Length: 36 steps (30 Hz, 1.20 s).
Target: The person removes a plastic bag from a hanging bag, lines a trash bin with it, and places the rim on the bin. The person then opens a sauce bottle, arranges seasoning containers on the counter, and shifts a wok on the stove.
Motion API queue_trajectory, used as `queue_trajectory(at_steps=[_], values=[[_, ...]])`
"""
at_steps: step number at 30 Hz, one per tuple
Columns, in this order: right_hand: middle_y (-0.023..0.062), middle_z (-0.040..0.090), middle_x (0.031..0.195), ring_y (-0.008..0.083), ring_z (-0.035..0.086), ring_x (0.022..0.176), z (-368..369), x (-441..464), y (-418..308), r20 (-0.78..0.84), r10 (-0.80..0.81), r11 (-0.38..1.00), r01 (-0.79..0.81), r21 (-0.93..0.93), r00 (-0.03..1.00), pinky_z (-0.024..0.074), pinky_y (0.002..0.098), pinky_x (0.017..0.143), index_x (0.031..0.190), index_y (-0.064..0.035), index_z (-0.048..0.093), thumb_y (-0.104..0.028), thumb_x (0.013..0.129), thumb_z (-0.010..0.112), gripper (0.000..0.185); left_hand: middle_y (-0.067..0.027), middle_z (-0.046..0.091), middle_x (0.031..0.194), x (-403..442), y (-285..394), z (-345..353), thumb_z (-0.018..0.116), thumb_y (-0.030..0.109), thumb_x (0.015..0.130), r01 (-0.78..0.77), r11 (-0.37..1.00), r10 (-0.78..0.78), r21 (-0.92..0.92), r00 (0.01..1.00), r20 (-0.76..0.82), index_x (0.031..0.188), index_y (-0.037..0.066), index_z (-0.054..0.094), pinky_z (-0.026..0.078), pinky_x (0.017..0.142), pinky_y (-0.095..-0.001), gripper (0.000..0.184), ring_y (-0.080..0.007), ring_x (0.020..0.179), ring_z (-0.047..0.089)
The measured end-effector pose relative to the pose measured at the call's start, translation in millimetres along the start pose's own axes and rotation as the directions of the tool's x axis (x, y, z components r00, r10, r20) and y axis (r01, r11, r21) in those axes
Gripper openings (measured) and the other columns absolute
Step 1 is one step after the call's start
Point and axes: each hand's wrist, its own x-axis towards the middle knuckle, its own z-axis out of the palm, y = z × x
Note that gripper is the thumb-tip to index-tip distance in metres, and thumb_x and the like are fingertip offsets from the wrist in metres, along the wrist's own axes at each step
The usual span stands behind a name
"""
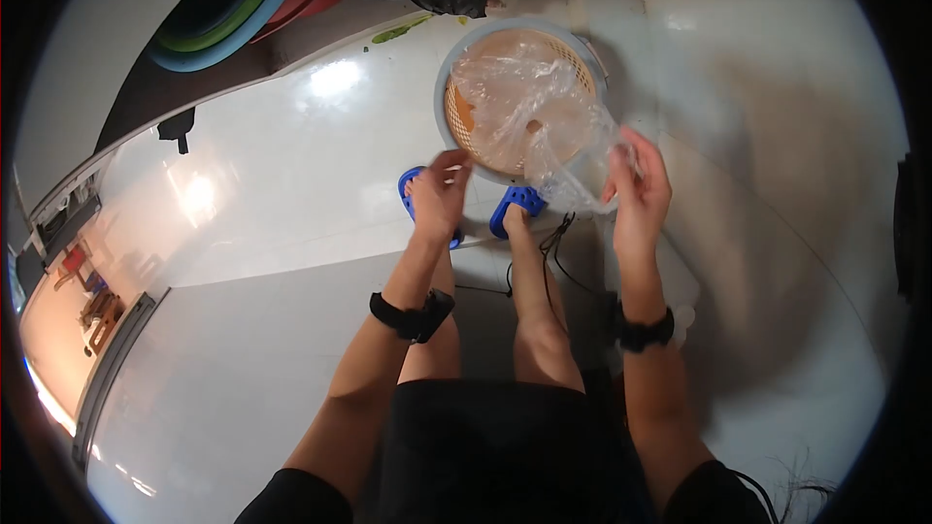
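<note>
Evidently we are only partway: one end of the clear plastic bag (529,87) is pinched in our right hand (641,184), past the grey basin (443,87), while the rest lies over the basket (458,114) inside; our left hand (442,196) curls nearby, seemingly without the bag, its fingertips too blurred to tell

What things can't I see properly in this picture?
All in the head view:
Basket: its bottom is mostly covered by the clear plastic bag.
Left hand: its fingertips are blurred, so I can't tell what they touch.
Left blue shoe: partly hidden behind that hand.
Stacked basins: cut off by the top edge.
</note>
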Motion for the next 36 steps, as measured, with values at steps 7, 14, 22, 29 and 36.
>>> queue_trajectory(at_steps=[7,14,22,29,36], values=[[0.0098,0.059,0.102,0.0107,0.057,0.074,40,-71,10,0.345,-0.219,0.963,0.259,-0.074,0.913,0.0501,0.0271,0.067,0.127,-0.0005,0.041,0.002,0.081,0.060,0.049,-0.0051,0.062,0.099,-39,52,13,0.060,0.031,0.086,0.200,0.797,0.090,-0.570,0.894,0.439,0.105,0.002,0.061,0.042,0.081,-0.0247,0.035,-0.0134,0.090,0.057],[0.0035,0.054,0.089,0.0080,0.052,0.062,3,-5,33,0.006,-0.127,0.977,0.126,-0.173,0.992,0.0438,0.0223,0.055,0.111,-0.0025,0.054,-0.002,0.085,0.057,0.025,-0.0124,0.065,0.101,12,34,-52,0.060,0.031,0.086,0.166,0.944,-0.105,-0.285,0.970,0.218,0.105,0.001,0.059,0.047,0.082,-0.0321,0.036,-0.0211,0.095,0.060],[0.0075,0.054,0.094,0.0101,0.053,0.060,17,12,-16,-0.033,-0.219,0.974,0.220,0.053,0.975,0.0446,0.0238,0.055,0.107,0.0011,0.055,-0.005,0.087,0.058,0.021,-0.0094,0.066,0.085,80,5,29,0.068,0.023,0.071,-0.534,0.614,0.644,0.581,0.764,0.022,0.100,0.008,0.060,0.048,0.078,-0.0403,0.033,-0.0325,0.080,0.061],[0.0077,0.054,0.094,0.0100,0.054,0.064,-12,22,7,-0.208,-0.148,0.985,0.162,0.051,0.967,0.0456,0.0240,0.059,0.109,0.0005,0.055,-0.004,0.086,0.059,0.024,-0.0123,0.066,0.092,60,-107,-23,0.051,0.006,0.078,-0.172,0.945,0.150,0.279,0.984,0.102,0.088,-0.001,0.065,0.050,0.069,-0.0317,0.019,-0.0265,0.078,0.065],[0.0060,0.056,0.094,0.0090,0.054,0.066,-2,14,20,-0.117,-0.043,0.999,0.046,0.018,0.992,0.0456,0.0235,0.060,0.109,0.0002,0.057,-0.007,0.086,0.060,0.024,-0.0135,0.067,0.085,106,-57,1,0.055,0.018,0.081,-0.030,0.945,0.139,0.325,0.938,-0.317,0.096,0.000,0.062,0.052,0.066,-0.0358,0.024,-0.0272,0.077,0.066]])
